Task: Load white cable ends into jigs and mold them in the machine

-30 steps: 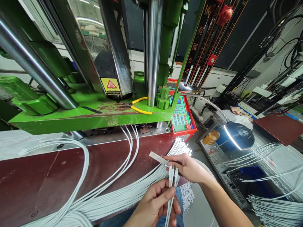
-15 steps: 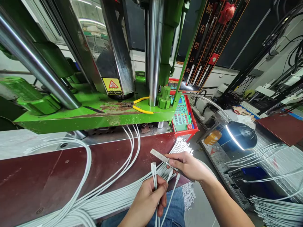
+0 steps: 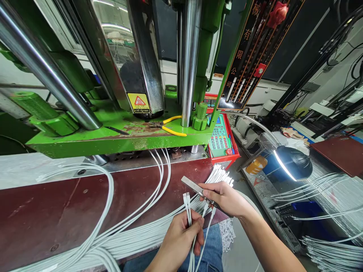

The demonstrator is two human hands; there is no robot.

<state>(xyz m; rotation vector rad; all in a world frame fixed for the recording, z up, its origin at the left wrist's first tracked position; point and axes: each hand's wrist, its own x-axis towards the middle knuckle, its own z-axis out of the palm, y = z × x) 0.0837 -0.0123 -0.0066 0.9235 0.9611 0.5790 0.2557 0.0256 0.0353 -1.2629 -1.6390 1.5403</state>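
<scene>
White cables (image 3: 189, 213) with small plugs at their tips stand up between the closed fingers of my left hand (image 3: 183, 234). My right hand (image 3: 224, 198), just above and to the right, pinches a narrow flat metal bar (image 3: 192, 185) between thumb and fingers. More white cable ends (image 3: 212, 215) hang at the bar's underside, close to the left fingertips; how they are attached is hidden. Beneath both hands, a thick bundle of white cables (image 3: 141, 234) runs across the brown tabletop (image 3: 136, 189), its plug ends (image 3: 219, 175) fanned out at the right.
A green press (image 3: 121, 143) stands behind the tabletop, with yellow-handled pliers (image 3: 172, 131) on its ledge. Several cables run under it. To the right are a red-framed control panel (image 3: 219, 139), a lit lamp (image 3: 293, 164) and another cable pile (image 3: 331, 249).
The cable tips in my left hand have spread slightly apart. Both hands keep their grip, and the whole view has shifted a little.
</scene>
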